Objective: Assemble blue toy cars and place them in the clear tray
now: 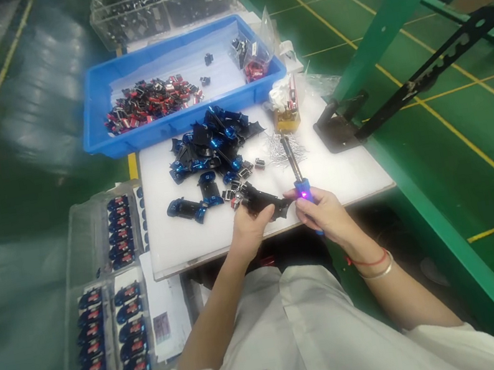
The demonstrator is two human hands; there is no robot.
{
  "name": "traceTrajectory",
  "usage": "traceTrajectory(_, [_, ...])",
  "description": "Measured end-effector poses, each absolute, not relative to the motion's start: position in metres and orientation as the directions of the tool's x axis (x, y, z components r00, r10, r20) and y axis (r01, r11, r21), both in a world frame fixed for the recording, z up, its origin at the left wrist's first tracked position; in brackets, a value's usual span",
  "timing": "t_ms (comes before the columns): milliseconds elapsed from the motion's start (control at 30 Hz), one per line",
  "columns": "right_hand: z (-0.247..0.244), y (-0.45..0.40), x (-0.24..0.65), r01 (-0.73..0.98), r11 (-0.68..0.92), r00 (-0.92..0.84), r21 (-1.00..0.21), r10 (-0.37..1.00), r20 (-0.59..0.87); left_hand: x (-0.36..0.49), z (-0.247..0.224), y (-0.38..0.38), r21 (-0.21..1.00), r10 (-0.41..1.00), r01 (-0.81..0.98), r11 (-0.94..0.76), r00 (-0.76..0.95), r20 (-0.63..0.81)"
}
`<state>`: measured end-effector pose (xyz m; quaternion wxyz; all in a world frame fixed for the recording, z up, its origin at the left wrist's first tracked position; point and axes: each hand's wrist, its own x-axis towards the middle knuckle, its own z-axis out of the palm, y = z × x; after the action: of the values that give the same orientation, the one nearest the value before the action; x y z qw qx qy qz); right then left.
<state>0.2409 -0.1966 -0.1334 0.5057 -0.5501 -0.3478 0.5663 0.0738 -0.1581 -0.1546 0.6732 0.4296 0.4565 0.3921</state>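
My left hand is closed on a black plastic toy car part, held just above the table's front edge. My right hand grips a cordless screwdriver by its blue handle, where a small purple light glows. Its long metal shaft points away from me, up towards a heap of thin silvery pins. Ahead of my left hand lie small silver-and-black parts and a pile of black-and-blue car shells. Fingers partly hide the black part's near end.
Behind the pile, a blue bin holds red and black pieces and plastic bags. A yellow box stands near the pins. Clear trays of blue car pieces lie at the left. A green post with a black bracket rises at the right.
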Motion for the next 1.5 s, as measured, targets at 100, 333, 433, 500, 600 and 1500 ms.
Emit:
traceTrajectory(100, [-0.139,-0.2,0.24,-0.108,-0.24,0.218,-0.965,0.941,-0.259,0.085,-0.156,-0.161,0.902,0.906,-0.199,0.383,0.27,-0.325])
traceTrajectory(333, [-0.143,-0.195,0.247,0.025,-0.212,0.26,-0.977,0.945,-0.198,0.087,-0.148,-0.158,0.781,0.819,-0.309,0.544,0.396,-0.414])
traceTrajectory(433, [-0.139,-0.193,0.253,0.038,-0.203,0.237,-0.978,0.953,-0.189,0.083,-0.145,-0.154,0.759,0.783,-0.294,0.58,0.457,-0.421])
traceTrajectory(500, [-0.136,-0.192,0.258,0.054,-0.198,0.219,-0.979,0.959,-0.182,0.081,-0.142,-0.152,0.752,0.766,-0.288,0.593,0.489,-0.417])
traceTrajectory(600, [-0.133,-0.191,0.264,0.102,-0.198,0.186,-0.975,0.967,-0.176,0.08,-0.14,-0.148,0.771,0.764,-0.267,0.579,0.509,-0.397])
traceTrajectory(1500, [-0.119,-0.179,0.291,0.483,-0.172,0.274,-0.859,0.961,-0.038,0.106,-0.16,-0.134,0.936,0.927,-0.09,0.341,0.199,-0.319])
